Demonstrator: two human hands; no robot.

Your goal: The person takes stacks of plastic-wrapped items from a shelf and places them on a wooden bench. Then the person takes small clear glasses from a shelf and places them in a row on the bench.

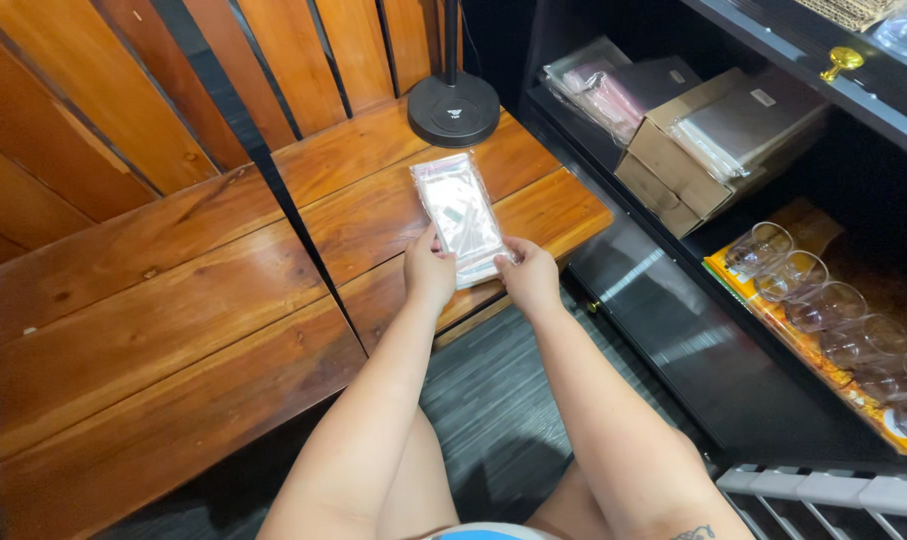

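Wooden plank tabletop (174, 300), reddish brown, set against slatted wooden panelling; one view only, from the head, looking down. Item: clear plastic packet (461, 213), flat, oblong, with pale contents, lying lengthwise on the tabletop near its front edge, just in front of a round black lamp base (454, 108). Handling, by judgement: light, thin and floppy, with a slick film likely to slide under the fingers; best taken by the two near corners or along the long edges rather than by the middle. Left hand (429, 270): fingers closed on the packet's near left corner, thumb on top. Right hand (530, 275): fingers pinching the near right corner. The packet thus extends away from both hands, its near end between them. To the right: black shelving (674, 330) holding a cardboard box (674, 165), bundles of clear bags (744, 125) and a row of clear cups (824, 310) on an orange tray.
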